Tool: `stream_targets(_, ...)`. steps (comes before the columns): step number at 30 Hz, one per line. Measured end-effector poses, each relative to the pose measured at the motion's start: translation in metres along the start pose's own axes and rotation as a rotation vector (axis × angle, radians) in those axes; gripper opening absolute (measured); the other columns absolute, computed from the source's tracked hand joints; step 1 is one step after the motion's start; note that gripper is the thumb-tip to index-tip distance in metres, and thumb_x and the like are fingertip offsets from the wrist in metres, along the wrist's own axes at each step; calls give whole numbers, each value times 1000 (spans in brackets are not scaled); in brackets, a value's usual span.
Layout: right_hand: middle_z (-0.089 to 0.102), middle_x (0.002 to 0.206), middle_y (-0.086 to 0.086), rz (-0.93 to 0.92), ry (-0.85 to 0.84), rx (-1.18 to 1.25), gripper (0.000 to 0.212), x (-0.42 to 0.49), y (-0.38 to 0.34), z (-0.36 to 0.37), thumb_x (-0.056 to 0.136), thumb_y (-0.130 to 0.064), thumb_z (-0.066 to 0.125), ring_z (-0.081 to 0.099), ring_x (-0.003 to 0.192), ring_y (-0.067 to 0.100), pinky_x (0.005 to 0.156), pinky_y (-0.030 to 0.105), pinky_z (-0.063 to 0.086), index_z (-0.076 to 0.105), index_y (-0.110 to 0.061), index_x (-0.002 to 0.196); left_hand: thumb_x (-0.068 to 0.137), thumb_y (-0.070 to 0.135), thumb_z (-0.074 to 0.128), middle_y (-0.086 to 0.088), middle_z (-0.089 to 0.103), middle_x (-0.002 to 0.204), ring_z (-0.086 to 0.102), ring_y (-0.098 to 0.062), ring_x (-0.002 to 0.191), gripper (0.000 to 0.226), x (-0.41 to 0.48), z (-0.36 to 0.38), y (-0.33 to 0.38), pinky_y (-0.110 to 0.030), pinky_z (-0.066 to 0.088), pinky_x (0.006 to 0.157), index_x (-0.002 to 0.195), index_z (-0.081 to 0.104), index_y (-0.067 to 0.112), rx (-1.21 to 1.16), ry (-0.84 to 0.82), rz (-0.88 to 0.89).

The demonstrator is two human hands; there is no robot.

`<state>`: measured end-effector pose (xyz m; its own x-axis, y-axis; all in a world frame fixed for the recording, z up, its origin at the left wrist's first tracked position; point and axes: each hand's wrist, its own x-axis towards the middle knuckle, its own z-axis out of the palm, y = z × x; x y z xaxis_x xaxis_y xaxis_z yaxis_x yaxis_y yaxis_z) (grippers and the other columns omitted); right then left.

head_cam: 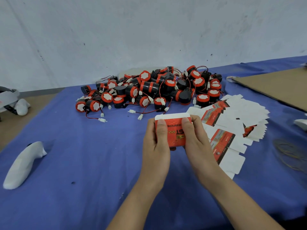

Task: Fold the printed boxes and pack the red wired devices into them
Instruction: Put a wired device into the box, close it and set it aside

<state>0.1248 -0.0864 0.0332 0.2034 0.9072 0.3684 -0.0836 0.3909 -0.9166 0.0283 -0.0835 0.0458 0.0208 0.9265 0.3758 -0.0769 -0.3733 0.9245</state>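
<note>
Red printed box (173,132), white flap up, pinched between left hand (156,146) and right hand (196,143), thumbs on its face. Flat box blanks (232,123) right of hands; red wired devices (149,88) heaped beyond on tabletop (83,163).

Both bare forearms are reaching forward, converging over the middle; the left hand (156,143) and right hand (196,140) are facing each other, thumbs pressing on top, fingers curling underneath, together gripping the printed box (174,131) between them
</note>
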Motion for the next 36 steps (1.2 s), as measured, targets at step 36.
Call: stream_targets(36,69,103,-6,254,29,100,27,-7,-7,16,101,-19,42,70,87,7,65,18,55,65,-31,105,85,22,46,11,66,93,67,-6,82,19,3,-11,-2,-21,54,59,95,62,27,1,91,-33)
